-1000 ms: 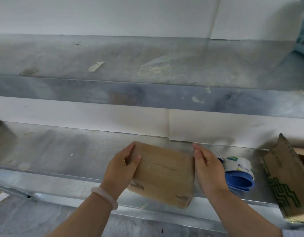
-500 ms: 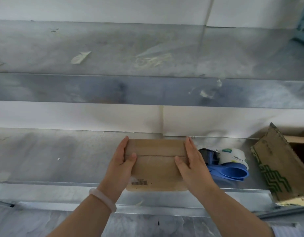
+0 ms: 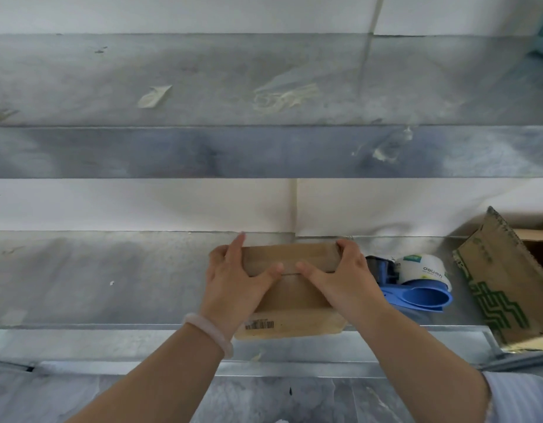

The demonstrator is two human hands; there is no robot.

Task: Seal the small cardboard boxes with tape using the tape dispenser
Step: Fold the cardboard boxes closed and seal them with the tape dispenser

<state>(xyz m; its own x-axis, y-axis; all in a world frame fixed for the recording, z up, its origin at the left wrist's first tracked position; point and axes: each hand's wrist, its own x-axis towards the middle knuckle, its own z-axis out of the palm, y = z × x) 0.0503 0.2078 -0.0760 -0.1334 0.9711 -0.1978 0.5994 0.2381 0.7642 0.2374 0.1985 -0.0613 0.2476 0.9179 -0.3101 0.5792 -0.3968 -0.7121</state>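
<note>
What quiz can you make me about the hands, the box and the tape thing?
1. True or false: the blue tape dispenser lies to the right of the small cardboard box, and no hand touches it.
2. Which wrist wears the pale bracelet? A left, B right, C both.
3. How many hands hold the box?

Key: 1 true. 2 A. 3 two: the left hand and the right hand, with fingers over its far edge and thumbs on top.
</note>
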